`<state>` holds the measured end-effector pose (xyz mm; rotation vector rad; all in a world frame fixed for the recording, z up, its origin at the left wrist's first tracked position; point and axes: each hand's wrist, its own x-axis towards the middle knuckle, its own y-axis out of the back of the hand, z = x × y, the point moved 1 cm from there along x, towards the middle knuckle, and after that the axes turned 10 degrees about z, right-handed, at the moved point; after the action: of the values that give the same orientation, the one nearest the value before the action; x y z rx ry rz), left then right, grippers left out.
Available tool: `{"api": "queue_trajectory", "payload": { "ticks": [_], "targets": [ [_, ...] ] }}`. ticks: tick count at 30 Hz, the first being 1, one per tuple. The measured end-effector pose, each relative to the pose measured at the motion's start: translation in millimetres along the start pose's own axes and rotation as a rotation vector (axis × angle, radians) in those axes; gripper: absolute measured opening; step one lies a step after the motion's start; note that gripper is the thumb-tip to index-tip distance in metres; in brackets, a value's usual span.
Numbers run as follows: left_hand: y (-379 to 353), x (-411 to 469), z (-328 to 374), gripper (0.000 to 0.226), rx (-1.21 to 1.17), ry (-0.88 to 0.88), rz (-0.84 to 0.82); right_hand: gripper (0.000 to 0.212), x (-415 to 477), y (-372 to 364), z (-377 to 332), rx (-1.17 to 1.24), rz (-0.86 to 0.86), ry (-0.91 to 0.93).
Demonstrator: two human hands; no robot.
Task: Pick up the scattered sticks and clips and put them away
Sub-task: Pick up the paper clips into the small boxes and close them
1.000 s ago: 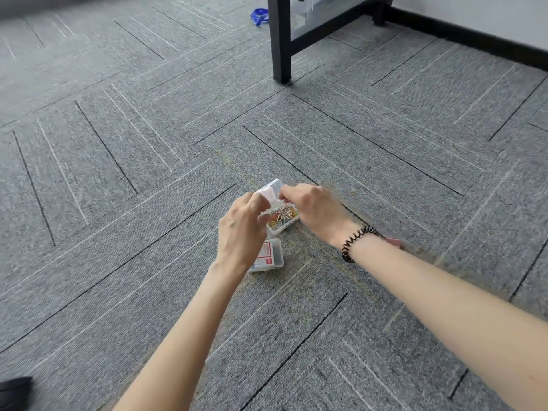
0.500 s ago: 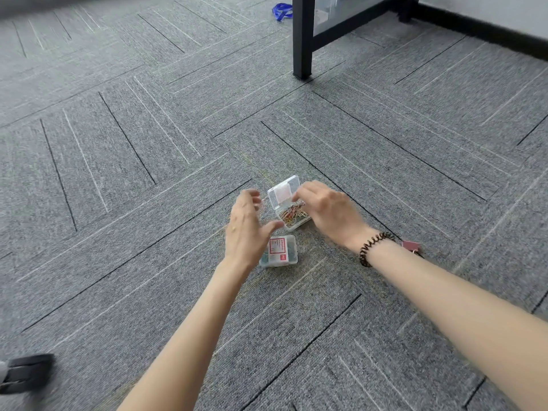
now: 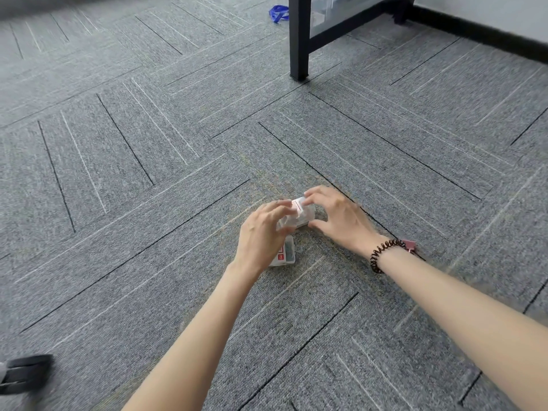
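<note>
A small clear plastic clip box (image 3: 299,215) with a red-and-white label sits on the grey carpet, lid down over it. My left hand (image 3: 262,235) grips its left end and my right hand (image 3: 338,216) holds its right end, fingers over the lid. A second clear box (image 3: 285,255) with a red label lies closed on the carpet just below, partly hidden under my left hand. A pink binder clip (image 3: 410,245) lies on the carpet behind my right wrist.
A black table leg (image 3: 299,40) stands on the carpet at the back, with a blue strap (image 3: 278,13) beyond it. A dark shoe (image 3: 25,373) is at the lower left edge. A wall with black skirting runs along the upper right.
The box's lid stood open showing coloured paper clips; now it is folded down. My left hand came back onto the box and both hands hold it.
</note>
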<state>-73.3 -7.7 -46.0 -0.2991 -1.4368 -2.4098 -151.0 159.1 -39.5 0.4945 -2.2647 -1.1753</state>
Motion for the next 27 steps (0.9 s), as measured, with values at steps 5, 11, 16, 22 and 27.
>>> {"api": "queue_trajectory", "payload": {
  "ticks": [5,11,16,22,27],
  "targets": [
    [3.6,3.6,2.8,0.028,0.008,0.059,-0.027,0.038,-9.6,-2.4,-0.4,-0.055,-0.042,0.035],
    [4.9,11.6,9.5,0.047,-0.08,0.126,-0.077,0.033,7.8,-1.5,-11.5,-0.06,-0.143,-0.024],
    [35.8,13.8,5.8,0.061,-0.227,0.114,-0.158,0.042,6.0,-1.6,-26.9,0.033,-0.13,-0.041],
    [67.1,-14.7,-8.4,0.061,-0.242,0.157,-0.301,0.054,-16.5,-10.3,-55.5,0.175,-0.193,-0.066],
    [54.4,-30.4,-1.7,0.079,-0.029,0.065,-0.417,0.053,-31.1,-9.7,-58.9,0.194,-0.184,-0.12]
  ]
}}
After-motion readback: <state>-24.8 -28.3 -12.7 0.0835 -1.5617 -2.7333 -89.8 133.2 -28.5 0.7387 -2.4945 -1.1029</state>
